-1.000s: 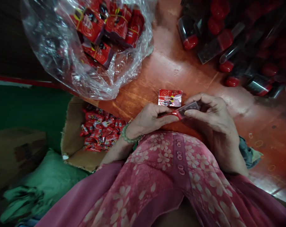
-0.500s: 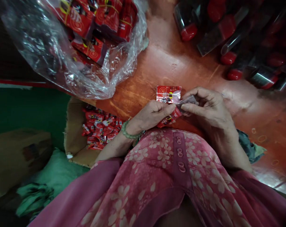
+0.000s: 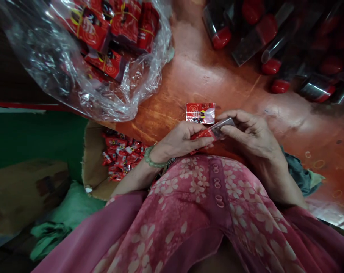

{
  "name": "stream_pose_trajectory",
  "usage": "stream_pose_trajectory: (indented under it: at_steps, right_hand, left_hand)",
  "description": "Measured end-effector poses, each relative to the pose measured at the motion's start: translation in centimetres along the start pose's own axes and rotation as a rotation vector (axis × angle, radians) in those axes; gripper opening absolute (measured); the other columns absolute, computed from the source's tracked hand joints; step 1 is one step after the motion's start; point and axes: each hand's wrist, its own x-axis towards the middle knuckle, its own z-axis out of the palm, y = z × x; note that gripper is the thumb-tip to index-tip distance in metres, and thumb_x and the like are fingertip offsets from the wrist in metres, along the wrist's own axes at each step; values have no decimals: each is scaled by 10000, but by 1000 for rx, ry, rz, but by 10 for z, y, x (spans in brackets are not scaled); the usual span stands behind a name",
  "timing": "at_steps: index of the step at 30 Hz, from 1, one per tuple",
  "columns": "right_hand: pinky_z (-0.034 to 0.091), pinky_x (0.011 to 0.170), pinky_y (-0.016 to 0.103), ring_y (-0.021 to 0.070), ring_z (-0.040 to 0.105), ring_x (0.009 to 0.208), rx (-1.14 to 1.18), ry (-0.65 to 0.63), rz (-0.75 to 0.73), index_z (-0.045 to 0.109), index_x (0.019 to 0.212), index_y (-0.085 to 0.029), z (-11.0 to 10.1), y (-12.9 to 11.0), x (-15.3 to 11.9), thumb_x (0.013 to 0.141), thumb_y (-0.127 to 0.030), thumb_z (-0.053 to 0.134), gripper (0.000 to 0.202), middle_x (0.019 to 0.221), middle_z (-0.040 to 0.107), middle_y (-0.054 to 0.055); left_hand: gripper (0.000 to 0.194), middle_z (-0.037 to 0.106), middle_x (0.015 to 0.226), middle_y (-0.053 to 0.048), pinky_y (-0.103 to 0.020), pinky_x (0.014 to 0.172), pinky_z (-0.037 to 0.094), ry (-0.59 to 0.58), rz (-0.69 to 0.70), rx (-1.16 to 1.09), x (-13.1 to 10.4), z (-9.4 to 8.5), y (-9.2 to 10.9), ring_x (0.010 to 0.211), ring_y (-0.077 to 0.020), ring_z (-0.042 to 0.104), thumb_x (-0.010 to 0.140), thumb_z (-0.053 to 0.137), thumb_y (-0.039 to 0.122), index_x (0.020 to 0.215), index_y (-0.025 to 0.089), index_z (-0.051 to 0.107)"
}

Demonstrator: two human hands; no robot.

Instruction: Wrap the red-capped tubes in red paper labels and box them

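Observation:
Between my two hands is a small red plastic packet (image 3: pixel 221 128) with a clear, dark-looking end, tilted up toward the right. The red part lies in the closed fingers of my left hand (image 3: pixel 181 141), which wears a green bead bracelet (image 3: pixel 153 158). Its clear end is pinched by the thumb and fingers of my right hand (image 3: pixel 250 132); some of those fingertips are hidden behind it. Just beyond the left fingers, a second red printed packet (image 3: pixel 200 113) lies flat on the reddish table (image 3: pixel 186 83).
A clear plastic bag (image 3: pixel 115 106) at upper left holds rubber-banded bundles of red packets (image 3: pixel 125 22). Below it, a cardboard box (image 3: pixel 94 163) contains many loose red packets. Clear containers with red caps (image 3: pixel 221 38) crowd the upper right. Rubber bands (image 3: pixel 319 164) and dark cloth (image 3: pixel 298 170) lie at right.
The held packet has turned so more of its red part and clear end shows. My left fingers have shifted lower along it. The view has shifted slightly.

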Motion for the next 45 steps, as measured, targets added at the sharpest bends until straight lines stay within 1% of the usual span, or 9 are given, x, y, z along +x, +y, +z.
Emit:
stream_pose_trajectory:
  at_steps: [4,8,11,14,19,29,33,40,45]
  right_hand:
    - [538,688,259,132,666,748,-75,40,-34,751,1049,-221,-2,5,-4,887,-333,760,197,900,757,-5]
    - [513,590,240,106,623,613,91,-15,43,745,1029,-216,-5,9,-4,877,-344,767,199,804,740,-20]
    - [500,590,237,100,612,609,70,9,32,755,1011,-211,-5,9,-5,863,-334,784,195,800,734,-24]
    - [505,623,245,108,624,645,19,33,-7,764,999,-213,-2,7,-7,865,-345,785,189,814,731,-25]
    - [517,669,241,116,640,715,-12,34,-63,762,991,-218,2,3,-15,864,-367,790,198,848,732,-25]
    - [581,585,222,98,671,603,330,100,62,685,1049,-186,15,11,-36,788,-516,848,451,757,719,-23]
    - [582,611,222,95,686,633,296,120,-22,623,1187,-206,20,12,-45,826,-532,809,520,842,724,-29]
    - [543,679,229,105,655,701,76,328,-123,618,960,-227,38,27,-56,880,-469,744,284,802,681,-43]
    - [545,796,274,130,677,813,-72,278,-155,710,1083,-216,43,34,-64,957,-449,641,273,893,728,-15]
  left_hand:
    - [465,743,816,-65,-244,693,515,-14,-40,-105,5,6,0,714,-130,645,807,768,573,858,113,721]
    - [408,697,732,-31,-222,608,445,-12,37,93,7,7,-3,639,-110,586,908,650,514,841,117,715]
    - [316,672,681,-2,-224,609,421,125,183,391,6,7,-6,605,-98,546,912,651,420,827,125,728]
    - [263,770,841,-30,-245,728,492,301,320,497,1,7,-8,721,-129,645,861,734,378,970,141,770]
    - [249,807,884,-44,-237,732,520,229,262,365,-3,11,-2,747,-139,689,853,749,360,966,146,806]
    - [432,802,929,-66,-236,778,533,140,144,138,-15,14,1,796,-140,694,806,791,512,992,122,794]
    - [417,790,855,-66,-238,732,541,89,90,-11,-19,17,-15,738,-131,690,795,810,516,917,118,780]
    - [501,768,768,-40,-222,672,548,63,-31,-360,-15,44,-33,661,-122,705,628,924,535,840,123,734]
    - [496,751,755,-13,-220,698,552,79,14,-424,-12,50,-39,656,-109,699,634,924,526,859,124,737]
